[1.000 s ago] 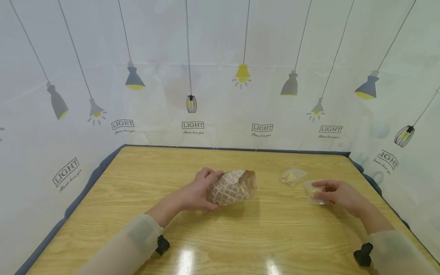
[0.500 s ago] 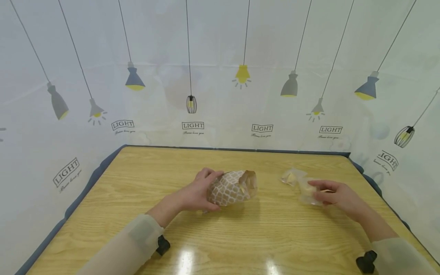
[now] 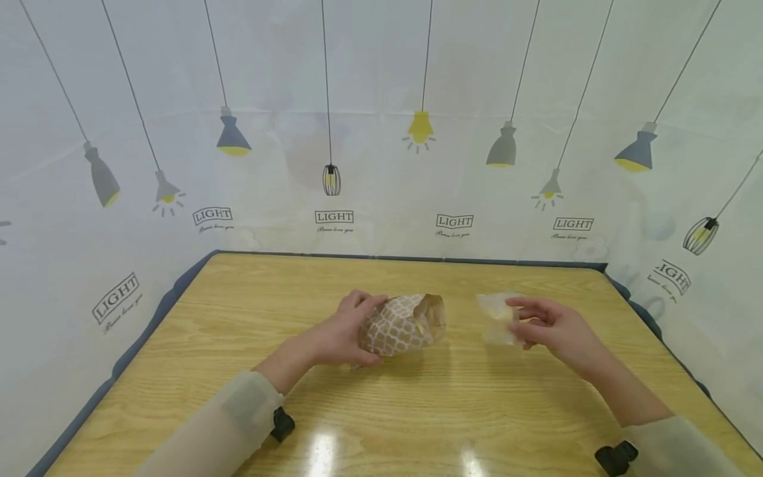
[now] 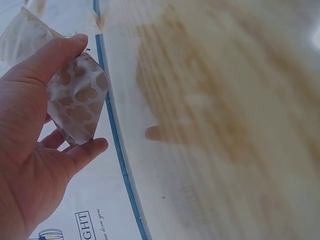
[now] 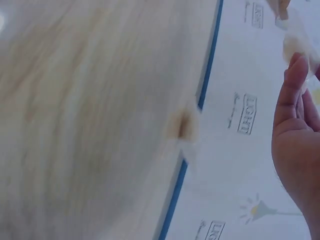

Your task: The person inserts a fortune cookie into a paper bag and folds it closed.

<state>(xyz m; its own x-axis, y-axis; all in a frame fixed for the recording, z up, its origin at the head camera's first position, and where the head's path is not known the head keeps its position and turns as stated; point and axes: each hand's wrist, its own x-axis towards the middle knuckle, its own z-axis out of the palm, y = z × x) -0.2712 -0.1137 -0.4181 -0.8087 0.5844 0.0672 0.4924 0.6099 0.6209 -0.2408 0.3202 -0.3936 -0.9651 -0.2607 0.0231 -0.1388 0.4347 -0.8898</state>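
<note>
My left hand grips a brown paper bag with a white lattice pattern, thumb on the near side and fingers on the far side. The bag lies tilted, its mouth facing right; the left wrist view shows its patterned end between thumb and fingers. To the right, my right hand pinches a clear packet with something pale yellow inside, raised over the table. In the right wrist view, fingertips hold the packet near the right edge. The second packet's spot is overlapped by the held one in the head view.
The light wooden table has a dark blue edge along the back and sides. A white wall sheet printed with hanging lamps stands behind it. A small blurred tan thing shows near the table edge in the right wrist view.
My right hand has lifted the packet from the table and carried it left, closer to the bag. My left hand and the bag have stayed in place.
</note>
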